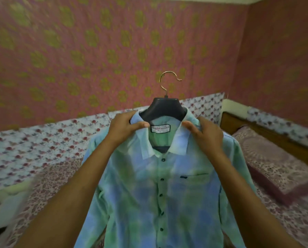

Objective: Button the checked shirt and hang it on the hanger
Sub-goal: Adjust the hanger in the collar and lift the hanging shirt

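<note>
Above the flower-printed bed (278, 163), the buttoned blue-and-green checked shirt (149, 203) hangs straight down on the dark plastic hanger (164, 108), whose golden hook (169, 72) rises midway between the left hand (124, 126) and the right hand (205, 133), each grip closed on one side of the collar (146, 147).

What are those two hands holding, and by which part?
The checked shirt, draped on the black hanger. The left hand and the right hand each pinch its collar, one on either side near the shoulders.

Shirt (160, 194) on hanger (164, 109), hands at collar sides, bed (42, 140) behind
</note>
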`<action>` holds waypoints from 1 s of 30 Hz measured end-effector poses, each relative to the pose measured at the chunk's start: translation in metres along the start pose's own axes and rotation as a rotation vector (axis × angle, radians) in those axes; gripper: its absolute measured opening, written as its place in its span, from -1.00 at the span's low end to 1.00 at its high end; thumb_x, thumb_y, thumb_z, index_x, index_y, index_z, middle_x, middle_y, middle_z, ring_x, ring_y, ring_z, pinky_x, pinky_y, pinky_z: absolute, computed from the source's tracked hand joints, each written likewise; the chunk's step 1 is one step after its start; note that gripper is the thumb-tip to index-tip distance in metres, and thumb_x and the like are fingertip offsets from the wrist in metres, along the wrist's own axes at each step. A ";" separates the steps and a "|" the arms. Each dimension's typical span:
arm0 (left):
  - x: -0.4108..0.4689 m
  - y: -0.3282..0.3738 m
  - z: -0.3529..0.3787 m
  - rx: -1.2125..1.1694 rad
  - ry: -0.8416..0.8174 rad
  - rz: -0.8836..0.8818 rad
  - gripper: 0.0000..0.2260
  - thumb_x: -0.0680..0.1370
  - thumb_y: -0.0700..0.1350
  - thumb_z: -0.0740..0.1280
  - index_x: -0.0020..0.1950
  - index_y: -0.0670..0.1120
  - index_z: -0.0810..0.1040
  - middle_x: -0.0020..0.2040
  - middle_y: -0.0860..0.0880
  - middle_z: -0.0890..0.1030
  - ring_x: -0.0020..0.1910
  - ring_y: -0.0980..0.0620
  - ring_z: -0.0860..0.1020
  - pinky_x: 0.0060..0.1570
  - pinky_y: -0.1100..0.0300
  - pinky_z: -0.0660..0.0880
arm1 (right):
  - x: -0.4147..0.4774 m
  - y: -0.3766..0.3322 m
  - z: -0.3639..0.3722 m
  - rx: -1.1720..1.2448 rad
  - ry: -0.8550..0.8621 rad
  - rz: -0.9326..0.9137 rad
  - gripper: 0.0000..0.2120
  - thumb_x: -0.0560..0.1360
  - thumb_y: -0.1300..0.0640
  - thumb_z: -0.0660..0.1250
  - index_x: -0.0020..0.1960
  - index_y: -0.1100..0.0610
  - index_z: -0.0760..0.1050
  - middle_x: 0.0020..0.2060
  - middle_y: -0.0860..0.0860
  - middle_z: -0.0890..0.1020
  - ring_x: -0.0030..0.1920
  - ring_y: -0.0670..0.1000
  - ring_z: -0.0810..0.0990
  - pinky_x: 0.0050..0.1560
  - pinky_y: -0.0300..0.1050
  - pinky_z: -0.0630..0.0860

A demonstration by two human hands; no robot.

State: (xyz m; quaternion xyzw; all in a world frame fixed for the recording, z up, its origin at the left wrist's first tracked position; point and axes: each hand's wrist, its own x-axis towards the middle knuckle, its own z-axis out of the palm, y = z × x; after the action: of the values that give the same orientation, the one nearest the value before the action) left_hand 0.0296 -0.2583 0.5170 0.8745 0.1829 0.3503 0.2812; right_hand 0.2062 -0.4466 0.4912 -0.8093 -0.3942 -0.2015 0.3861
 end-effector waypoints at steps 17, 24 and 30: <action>-0.008 0.137 -0.080 0.201 0.105 0.092 -0.30 0.10 0.56 0.20 -0.08 0.05 0.57 -0.21 -0.12 0.63 -0.25 -0.10 0.55 -0.31 -0.01 0.41 | 0.015 -0.074 -0.135 0.017 0.329 -0.079 -0.46 0.42 -0.35 0.14 -0.15 0.17 0.42 -0.14 0.16 0.52 -0.04 0.22 0.49 -0.12 0.01 0.29; 0.014 0.142 -0.110 0.210 0.150 0.144 -0.39 0.17 0.48 0.25 0.08 0.16 0.57 -0.29 0.03 0.61 -0.30 0.03 0.53 -0.38 0.11 0.34 | -0.021 -0.175 -0.111 0.079 0.039 -0.181 -0.65 0.46 -0.23 0.24 -0.13 0.06 0.53 -0.16 -0.05 0.66 -0.07 0.01 0.59 -0.13 -0.10 0.42; 0.019 0.126 -0.128 0.207 0.168 0.187 -0.36 0.13 0.50 0.21 0.07 0.20 0.57 -0.31 -0.02 0.61 -0.26 -0.05 0.55 -0.29 0.03 0.43 | -0.013 -0.171 -0.086 0.395 -0.128 -0.137 -0.58 0.47 -0.04 0.25 -0.49 0.04 0.20 -0.55 -0.08 0.28 -0.44 -0.06 0.35 -0.37 -0.13 0.20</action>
State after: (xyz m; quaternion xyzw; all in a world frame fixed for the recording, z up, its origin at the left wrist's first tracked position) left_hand -0.0332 -0.3000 0.6811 0.8797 0.1586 0.4260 0.1397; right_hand 0.0606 -0.4530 0.6161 -0.7004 -0.5037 -0.0941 0.4969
